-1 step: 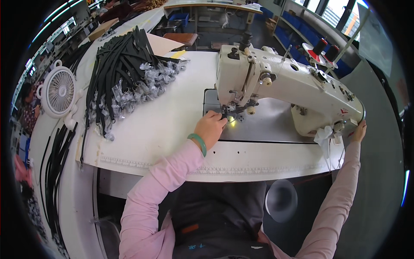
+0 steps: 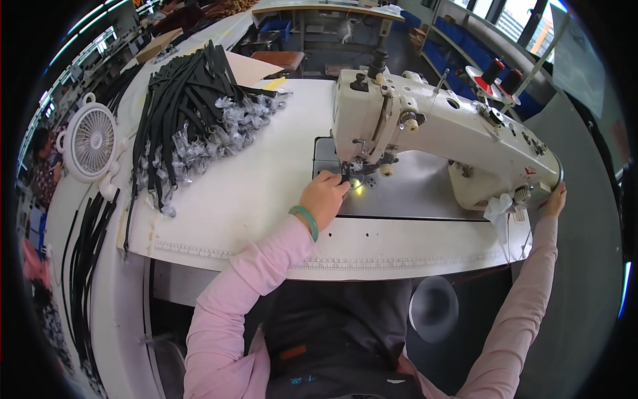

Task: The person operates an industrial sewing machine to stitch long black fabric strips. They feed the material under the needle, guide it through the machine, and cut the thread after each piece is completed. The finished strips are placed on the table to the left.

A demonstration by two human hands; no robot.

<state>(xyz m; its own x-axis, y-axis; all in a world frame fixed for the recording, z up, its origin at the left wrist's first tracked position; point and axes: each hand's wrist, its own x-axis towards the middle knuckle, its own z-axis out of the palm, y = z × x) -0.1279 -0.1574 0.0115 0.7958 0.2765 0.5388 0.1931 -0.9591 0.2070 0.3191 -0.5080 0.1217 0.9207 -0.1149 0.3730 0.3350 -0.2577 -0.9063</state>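
Pink-sleeved, the left grip (image 2: 323, 199) in the head view is nearly closed at a small dark piece (image 2: 345, 176) under the sewing machine (image 2: 478, 126); whether it pinches or only presses, I cannot tell. Well to its right, the right grip (image 2: 555, 199) curls against the handwheel (image 2: 560, 173), its hold partly hidden. Leftward and beyond the left grip, crumpled clear wrappers (image 2: 242, 123) cover ends of heaped black straps (image 2: 183, 86) on the counter (image 2: 286, 159). Farther off stand blue bins (image 2: 457, 38), contents unclear.
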